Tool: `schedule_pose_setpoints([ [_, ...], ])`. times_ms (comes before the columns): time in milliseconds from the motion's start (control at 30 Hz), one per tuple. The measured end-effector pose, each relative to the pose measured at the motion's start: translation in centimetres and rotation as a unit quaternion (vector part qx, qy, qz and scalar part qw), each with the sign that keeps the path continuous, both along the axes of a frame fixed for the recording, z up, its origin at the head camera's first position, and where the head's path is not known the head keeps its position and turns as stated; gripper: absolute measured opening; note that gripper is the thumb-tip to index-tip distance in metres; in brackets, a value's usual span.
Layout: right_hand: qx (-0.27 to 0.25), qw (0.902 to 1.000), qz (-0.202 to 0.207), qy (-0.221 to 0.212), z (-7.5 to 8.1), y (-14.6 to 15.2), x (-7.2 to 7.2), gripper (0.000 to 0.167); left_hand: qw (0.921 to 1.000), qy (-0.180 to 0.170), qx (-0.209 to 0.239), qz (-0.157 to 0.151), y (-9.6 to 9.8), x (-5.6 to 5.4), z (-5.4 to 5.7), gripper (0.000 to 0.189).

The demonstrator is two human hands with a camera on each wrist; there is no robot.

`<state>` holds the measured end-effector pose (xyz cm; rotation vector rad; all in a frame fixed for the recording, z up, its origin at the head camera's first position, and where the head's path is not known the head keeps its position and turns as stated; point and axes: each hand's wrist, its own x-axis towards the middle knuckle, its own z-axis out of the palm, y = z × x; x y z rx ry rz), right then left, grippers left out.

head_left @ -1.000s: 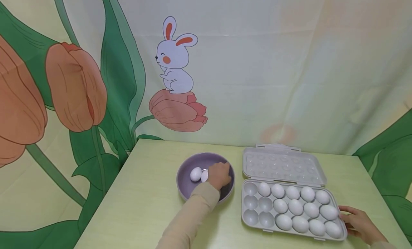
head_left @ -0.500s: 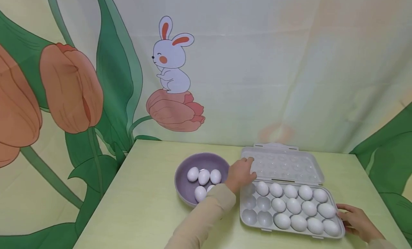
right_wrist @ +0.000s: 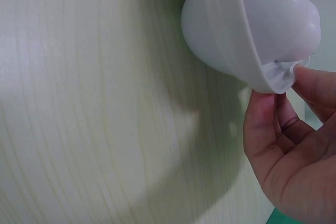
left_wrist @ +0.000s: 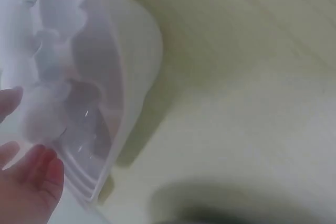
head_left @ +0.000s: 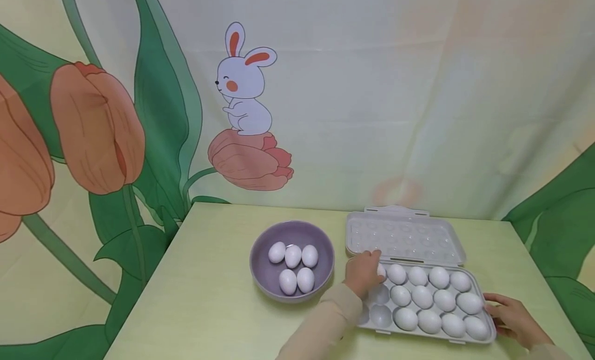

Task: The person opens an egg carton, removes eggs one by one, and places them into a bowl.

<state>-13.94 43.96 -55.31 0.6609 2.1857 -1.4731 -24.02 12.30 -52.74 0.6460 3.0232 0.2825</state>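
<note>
- The smooth white oval egg [left_wrist: 43, 119] nearest us in the work is at the tray's far-left end, lower left of the left-wrist frame; whether it touches the cell floor we cannot tell.
- The left grip [head_left: 364, 273] looks partly closed, digits curved about that shell and hiding it from the head view.
- We judge the shell light, stiff, rather slippery and fragile; we would cradle its rounded sides with soft fingertips and avoid pressing one spot.
- The grey-white moulded plastic egg tray [head_left: 381, 316] lies at the lower right of the head frame, most cells filled. It seems light and slightly flexible, so we would steady it by its rim.
- The right grip [head_left: 513, 318] does just that, pinched on the right end with digits either side of the rim.
- Behind, the translucent dimpled plastic lid [head_left: 404, 238] is folded back.
- Left of the tray, the round purple bowl [head_left: 268, 272] holds five white eggs [head_left: 293, 256].
- Everything rests on the pale yellow-green wood-grained surface [head_left: 209, 277].
</note>
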Motion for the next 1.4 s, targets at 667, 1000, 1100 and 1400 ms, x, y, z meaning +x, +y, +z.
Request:
schedule_pose_setpoints([
  [667,-0.002,1.0,0.001,-0.001,0.1,-0.1,-0.1,0.061,0.9978,0.047,-0.045,0.015,0.9,1.1,-1.8,0.028],
  [1000,0.0,1.0,-0.007,0.001,0.1,-0.2,-0.1,0.057,0.9966,0.047,0.059,-0.033,0.3,0.6,-1.0,0.033],
  [1100,-0.002,1.0,-0.006,-0.007,0.3,-0.2,-0.1,0.059,0.994,0.01,0.103,-0.035,0.0,0.0,0.3,0.033],
  [1400,-0.001,0.9999,-0.004,-0.012,0.3,-0.3,-0.2,0.06,0.9602,-0.131,0.247,-0.002,-2.1,-2.6,5.6,0.029],
])
